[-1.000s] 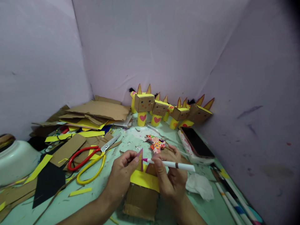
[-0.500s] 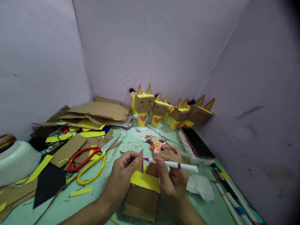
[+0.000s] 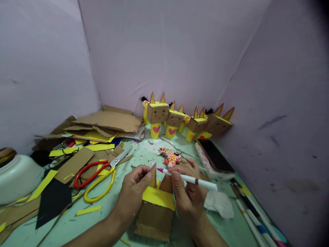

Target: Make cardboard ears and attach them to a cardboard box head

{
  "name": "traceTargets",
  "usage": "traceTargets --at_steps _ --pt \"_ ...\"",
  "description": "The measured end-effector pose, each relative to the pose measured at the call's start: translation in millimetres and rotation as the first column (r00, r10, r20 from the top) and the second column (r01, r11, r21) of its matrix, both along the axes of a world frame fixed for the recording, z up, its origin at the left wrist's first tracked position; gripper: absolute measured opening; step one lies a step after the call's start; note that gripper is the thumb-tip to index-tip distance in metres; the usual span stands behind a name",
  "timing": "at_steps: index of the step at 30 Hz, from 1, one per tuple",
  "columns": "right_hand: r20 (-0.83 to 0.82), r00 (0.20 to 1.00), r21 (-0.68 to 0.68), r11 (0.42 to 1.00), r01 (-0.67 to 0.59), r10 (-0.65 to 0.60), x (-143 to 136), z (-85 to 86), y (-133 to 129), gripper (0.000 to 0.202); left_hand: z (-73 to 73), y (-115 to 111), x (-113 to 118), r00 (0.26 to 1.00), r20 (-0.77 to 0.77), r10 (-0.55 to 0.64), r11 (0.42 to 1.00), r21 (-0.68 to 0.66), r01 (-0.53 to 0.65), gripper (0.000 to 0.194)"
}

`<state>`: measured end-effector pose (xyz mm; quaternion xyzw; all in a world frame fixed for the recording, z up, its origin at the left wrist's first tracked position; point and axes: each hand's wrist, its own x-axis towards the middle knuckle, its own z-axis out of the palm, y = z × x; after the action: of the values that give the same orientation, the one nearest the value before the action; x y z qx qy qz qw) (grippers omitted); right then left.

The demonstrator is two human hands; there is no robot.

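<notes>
A small cardboard box (image 3: 154,219) with a yellow paper top (image 3: 158,198) sits in front of me. Two pointed ears with purple edges rise from it. My left hand (image 3: 136,188) pinches the left ear (image 3: 153,176) between thumb and fingers. In my right hand (image 3: 189,192) is a white felt-tip marker (image 3: 190,178), its magenta tip pointing left, close beside the left ear. The right ear (image 3: 166,184) stands just below the marker, partly behind my right fingers. Beyond my hands lies a flower-patterned paper piece (image 3: 171,157).
Red-and-yellow scissors (image 3: 110,168) lie open on the left among cardboard and yellow paper scraps. Several cardboard-headed figures (image 3: 157,113) stand along the back wall. A phone (image 3: 216,156) rests at right, near crumpled tissue (image 3: 219,204) and several markers (image 3: 260,223). At far left is a white pot (image 3: 19,178).
The marker's tip has risen slightly along the left ear. My left hand keeps its pinch, and the box stays in place apart from a slight view shift.
</notes>
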<state>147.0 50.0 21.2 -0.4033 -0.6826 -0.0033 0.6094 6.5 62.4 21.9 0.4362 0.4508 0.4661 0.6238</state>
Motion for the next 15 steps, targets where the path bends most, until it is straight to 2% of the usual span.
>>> traceTargets --at_steps 4,15 --pt "0.036 0.999 -0.005 1.000 0.000 0.001 -0.9 1.8 -0.2 0.020 -0.5 1.0 0.1 1.000 -0.003 0.003 1.000 0.009 -0.003 0.026" --pt "0.001 1.000 0.009 1.000 -0.023 0.023 -1.1 3.5 -2.3 0.017 2.1 2.0 1.9 1.000 0.009 0.009 1.000 0.001 -0.009 0.025"
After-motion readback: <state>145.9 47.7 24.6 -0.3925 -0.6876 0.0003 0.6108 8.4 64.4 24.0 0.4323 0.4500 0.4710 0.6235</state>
